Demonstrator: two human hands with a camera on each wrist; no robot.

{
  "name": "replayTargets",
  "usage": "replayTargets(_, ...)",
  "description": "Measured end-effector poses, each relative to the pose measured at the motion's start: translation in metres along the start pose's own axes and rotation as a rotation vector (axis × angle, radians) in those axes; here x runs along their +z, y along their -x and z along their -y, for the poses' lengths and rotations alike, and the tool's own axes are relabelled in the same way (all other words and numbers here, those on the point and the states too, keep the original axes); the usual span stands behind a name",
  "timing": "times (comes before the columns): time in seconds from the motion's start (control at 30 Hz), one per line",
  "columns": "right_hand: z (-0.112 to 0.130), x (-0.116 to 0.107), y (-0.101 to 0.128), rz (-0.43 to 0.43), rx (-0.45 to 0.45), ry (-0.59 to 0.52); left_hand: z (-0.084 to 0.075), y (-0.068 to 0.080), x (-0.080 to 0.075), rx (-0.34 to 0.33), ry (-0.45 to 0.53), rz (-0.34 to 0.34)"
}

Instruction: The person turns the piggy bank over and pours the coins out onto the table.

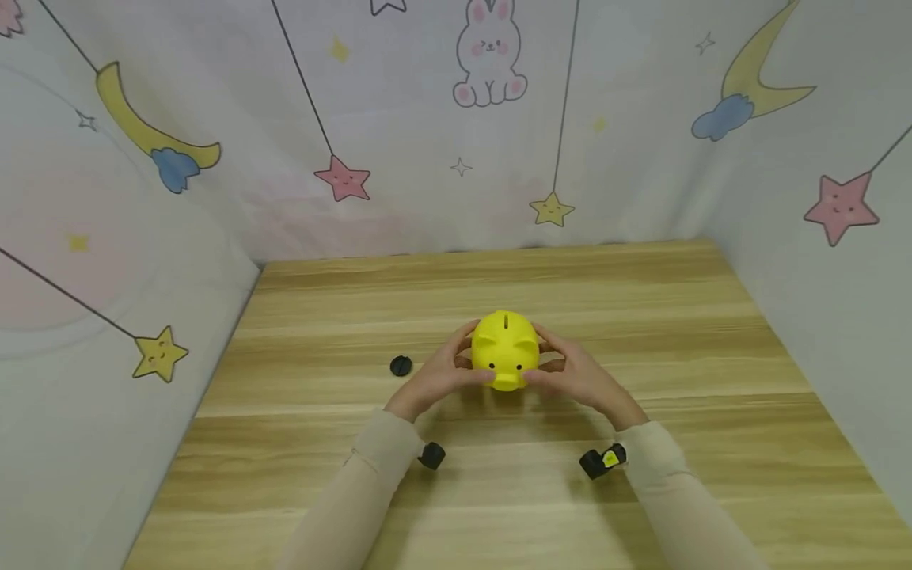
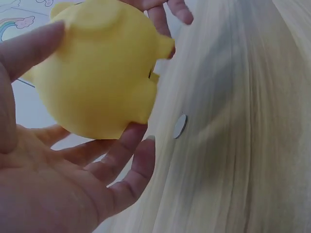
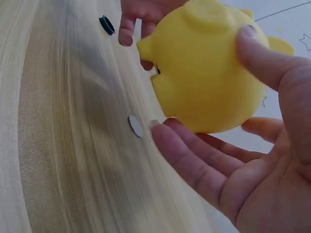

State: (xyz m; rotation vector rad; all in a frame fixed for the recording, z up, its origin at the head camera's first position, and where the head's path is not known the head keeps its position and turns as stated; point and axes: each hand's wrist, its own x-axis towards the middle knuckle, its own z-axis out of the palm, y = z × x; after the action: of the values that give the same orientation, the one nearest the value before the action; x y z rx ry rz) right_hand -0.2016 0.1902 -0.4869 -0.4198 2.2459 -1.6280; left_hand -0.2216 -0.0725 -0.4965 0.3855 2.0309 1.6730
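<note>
A yellow piggy bank (image 1: pixel 504 348) with a slot on top is held between both hands just above the wooden table (image 1: pixel 641 317), snout toward me. My left hand (image 1: pixel 438 376) cups its left side, thumb on the front and fingers curled under the belly (image 2: pixel 97 73). My right hand (image 1: pixel 577 376) grips the other side the same way (image 3: pixel 214 73). A silver coin (image 2: pixel 180 126) lies flat on the table below the pig, also in the right wrist view (image 3: pixel 135 125); the head view hides it.
A small black round cap (image 1: pixel 401 365) lies on the table left of my left hand, seen too in the right wrist view (image 3: pixel 107 24). Cloth walls printed with stars, moons and a rabbit close the table's back and both sides.
</note>
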Motion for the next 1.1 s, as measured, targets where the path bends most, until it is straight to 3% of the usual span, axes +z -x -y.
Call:
replayTargets(0.13, -0.002, 0.002, -0.002, -0.037, -0.066, -0.026, 0.000, -0.004, 0.000, 0.105, 0.022, -0.007)
replayTargets(0.27, -0.004, 0.006, -0.002, -0.048, -0.090, -0.055, 0.002, -0.004, 0.001, 0.145, 0.033, -0.024)
replayTargets(0.57, -0.005, 0.006, 0.000, -0.067, -0.102, -0.085, 0.001, -0.003, 0.004, 0.177, 0.015, -0.015)
replayTargets(0.83, -0.006, 0.006, -0.001, -0.057, -0.126, -0.090, 0.003, -0.004, 0.004, 0.166, 0.018, -0.009)
replayTargets(1.1, -0.014, 0.014, -0.002, -0.081, -0.083, -0.085, 0.004, -0.001, 0.003, 0.164, -0.023, 0.016)
